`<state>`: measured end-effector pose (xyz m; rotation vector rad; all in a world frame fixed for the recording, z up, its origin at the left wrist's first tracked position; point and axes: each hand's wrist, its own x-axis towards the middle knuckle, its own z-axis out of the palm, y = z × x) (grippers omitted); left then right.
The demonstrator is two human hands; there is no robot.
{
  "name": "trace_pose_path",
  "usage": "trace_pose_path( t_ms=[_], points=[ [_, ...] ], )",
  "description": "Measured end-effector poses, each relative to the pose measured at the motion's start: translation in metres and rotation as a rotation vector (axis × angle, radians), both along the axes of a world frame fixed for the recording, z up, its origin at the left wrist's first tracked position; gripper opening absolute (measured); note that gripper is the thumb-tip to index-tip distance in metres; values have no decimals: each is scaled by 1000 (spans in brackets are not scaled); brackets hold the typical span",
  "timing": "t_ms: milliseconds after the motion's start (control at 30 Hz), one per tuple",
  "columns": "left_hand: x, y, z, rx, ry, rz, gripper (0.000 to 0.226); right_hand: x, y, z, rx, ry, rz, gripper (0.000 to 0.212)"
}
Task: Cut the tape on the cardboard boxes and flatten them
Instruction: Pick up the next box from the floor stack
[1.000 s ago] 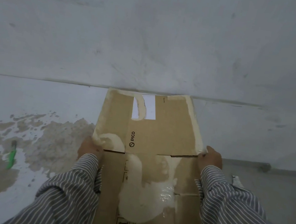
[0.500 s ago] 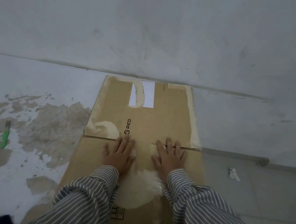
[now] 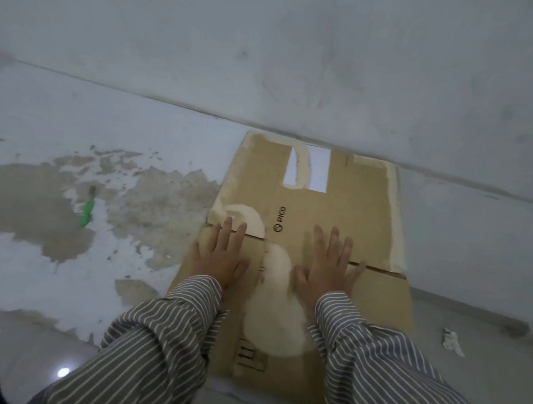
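Note:
A brown cardboard box (image 3: pixel 377 304) lies flat on the floor, its far flaps reaching the wall. It carries a PICO print, a white label and pale torn patches of tape. My left hand (image 3: pixel 221 253) presses palm down on the left part of the box, fingers straight across the flap seam. My right hand (image 3: pixel 327 267) presses flat beside it, right of the pale patch. A green-handled cutter (image 3: pixel 87 212) lies on the stained floor well to the left, away from both hands.
A grey wall (image 3: pixel 311 55) rises just behind the box. The floor at left has a large brown stain (image 3: pixel 30 208). A white scrap (image 3: pixel 451 341) lies on the tiles to the right.
A second ago my hands held the box's side edges with its far half raised. That half now lies flat, and both palms press on it, spread a little wider apart.

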<state>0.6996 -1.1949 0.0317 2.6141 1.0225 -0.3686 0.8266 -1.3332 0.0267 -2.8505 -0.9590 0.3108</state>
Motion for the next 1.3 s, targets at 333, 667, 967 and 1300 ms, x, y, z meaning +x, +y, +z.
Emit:
trace_pose_path(
  t_ms=[333, 667, 967, 1300],
  points=[
    [-201, 108, 44, 112, -79, 224, 59, -176, 159, 34, 77, 13, 302, 68],
    [-407, 209, 52, 151, -30, 485, 58, -360, 302, 44, 145, 118, 539, 62],
    [-522, 364, 49, 178, -71, 638, 57, -463, 482, 40, 128, 126, 689, 54],
    [-611, 569, 58, 158, -93, 729, 56, -556, 699, 49, 103, 180, 767, 52]
  ],
)
